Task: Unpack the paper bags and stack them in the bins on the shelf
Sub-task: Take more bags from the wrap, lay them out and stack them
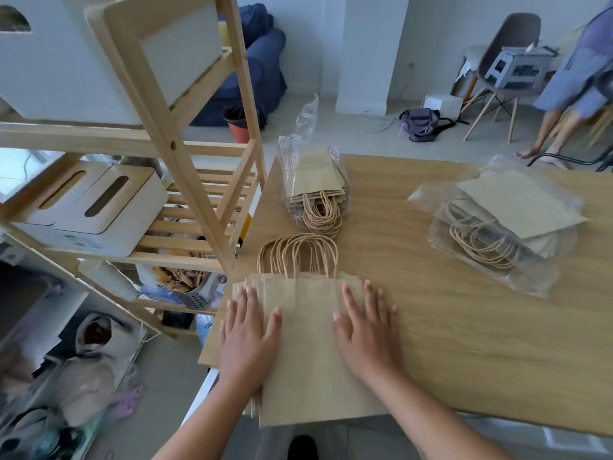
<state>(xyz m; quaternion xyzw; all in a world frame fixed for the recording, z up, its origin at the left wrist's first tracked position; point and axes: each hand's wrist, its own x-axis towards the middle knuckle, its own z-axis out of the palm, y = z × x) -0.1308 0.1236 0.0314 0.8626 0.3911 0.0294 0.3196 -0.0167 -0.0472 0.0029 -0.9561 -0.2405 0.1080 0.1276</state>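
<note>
Two hands, left hand (247, 330) and right hand (365, 330), press flat on the bag stack (308, 366), fingers straight, gripping nothing. Stack overhangs the near edge of the table (464, 327). Best: square the edges, grip both sides, then lift to the shelf (185, 180) left of the table.

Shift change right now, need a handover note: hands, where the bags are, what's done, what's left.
Left hand: flat, fingers straight, pressing on the unpacked stack of paper bags.
Right hand: flat on the same stack.
The stack lies at the near edge of the table, handles pointing away.
Middle pack and right pack lie on the table in plastic wrap.
Done: one stack unwrapped.
Left: unwrap both packs and move all the bags into the white bins on the wooden shelf; no bags are visible there.
</note>
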